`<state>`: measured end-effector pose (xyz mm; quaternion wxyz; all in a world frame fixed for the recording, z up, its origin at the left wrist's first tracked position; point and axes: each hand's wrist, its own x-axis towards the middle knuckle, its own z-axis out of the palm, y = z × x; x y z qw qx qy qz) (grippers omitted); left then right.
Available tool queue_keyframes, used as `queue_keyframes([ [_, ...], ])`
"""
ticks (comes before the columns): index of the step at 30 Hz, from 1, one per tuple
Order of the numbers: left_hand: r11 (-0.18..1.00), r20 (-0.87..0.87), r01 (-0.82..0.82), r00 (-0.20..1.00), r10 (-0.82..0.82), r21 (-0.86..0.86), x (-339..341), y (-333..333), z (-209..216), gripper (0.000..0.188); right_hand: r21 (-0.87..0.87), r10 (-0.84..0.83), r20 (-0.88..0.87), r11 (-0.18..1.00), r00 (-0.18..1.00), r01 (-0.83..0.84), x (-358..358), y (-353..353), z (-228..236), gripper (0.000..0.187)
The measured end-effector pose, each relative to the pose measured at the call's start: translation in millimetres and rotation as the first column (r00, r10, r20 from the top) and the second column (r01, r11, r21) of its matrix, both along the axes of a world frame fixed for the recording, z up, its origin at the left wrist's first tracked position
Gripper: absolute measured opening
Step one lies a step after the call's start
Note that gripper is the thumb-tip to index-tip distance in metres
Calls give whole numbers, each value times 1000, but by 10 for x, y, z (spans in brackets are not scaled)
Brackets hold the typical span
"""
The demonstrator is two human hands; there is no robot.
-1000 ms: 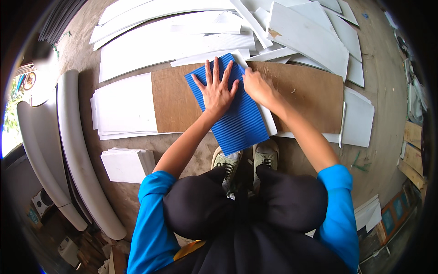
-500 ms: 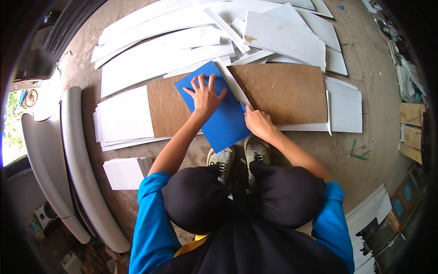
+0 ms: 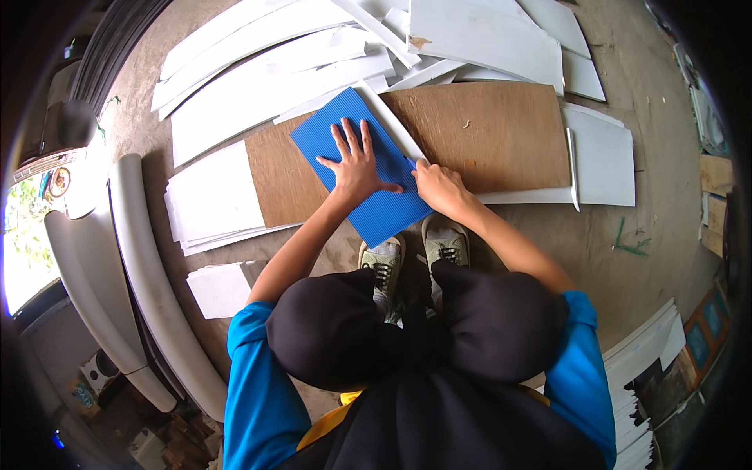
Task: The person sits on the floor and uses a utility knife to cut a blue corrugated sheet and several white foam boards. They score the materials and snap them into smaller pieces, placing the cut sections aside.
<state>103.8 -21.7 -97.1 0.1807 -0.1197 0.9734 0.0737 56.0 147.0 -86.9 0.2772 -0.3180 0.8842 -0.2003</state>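
A blue ribbed sheet [image 3: 329,129] lies slanted across a brown wooden board [image 3: 486,129] and a white strip [image 3: 395,125] that shows along its right edge. My left hand [image 3: 356,171] presses flat on the blue sheet, fingers spread. At the sheet's right edge, beside the white strip, my right hand [image 3: 441,188] is closed round a slim blue utility knife [image 3: 410,164]; its body is mostly hidden in the fingers, and the blade does not show.
White panels [image 3: 478,39] lie heaped beyond the board, with more white sheets [image 3: 211,196] under it. A small white stack [image 3: 219,290] sits at left, near long white rolls [image 3: 137,235]. My shoes [image 3: 384,270] stand just before the board.
My right hand has shifted slightly up and left along the sheet's edge with the knife. My left hand's fingers have straightened and spread flatter. The whole view has tilted a little.
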Motion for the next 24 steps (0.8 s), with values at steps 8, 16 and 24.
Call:
queue_keyframes([
  [8,1000,-54,-5,999,5,-9,60,-33,-97,146,62,21,33,998,999,-23,448,574,-21,22],
  [16,1000,-60,4,998,-4,-1,12,-11,-77,145,121,-22,-2,992,1000,23,572,790,67,23],
  [24,999,-49,-32,998,30,-42,92,-46,-40,147,-34,-77,-141,997,987,72,32,465,371,22],
])
